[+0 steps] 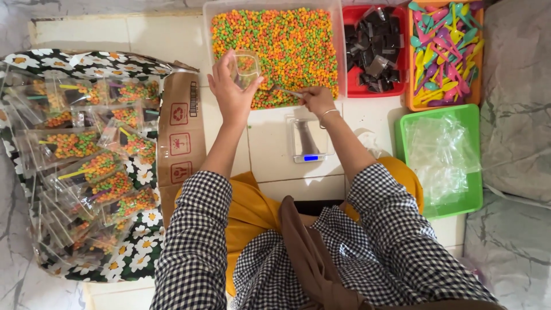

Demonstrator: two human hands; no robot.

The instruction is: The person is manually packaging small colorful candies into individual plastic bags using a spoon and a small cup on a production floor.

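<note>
My left hand (pixel 231 92) holds a small clear plastic bag (pixel 245 67) upright over the near edge of a clear bin (pixel 207 26) full of orange, green and yellow cereal pieces (pixel 290 43). My right hand (pixel 315 99) grips a small scoop (pixel 287 92) whose end points left toward the bag, at the bin's front edge. A small digital scale (pixel 309 139) with a lit blue display sits on the tiled floor just below my right wrist.
A red tray (pixel 349 90) of dark sachets, an orange tray (pixel 409 86) of coloured plastic spoons and a green tray (pixel 473 155) of empty clear bags stand at the right. Several filled bags (pixel 94 166) lie on a flowered cloth at the left, beside flattened cardboard (pixel 181 132).
</note>
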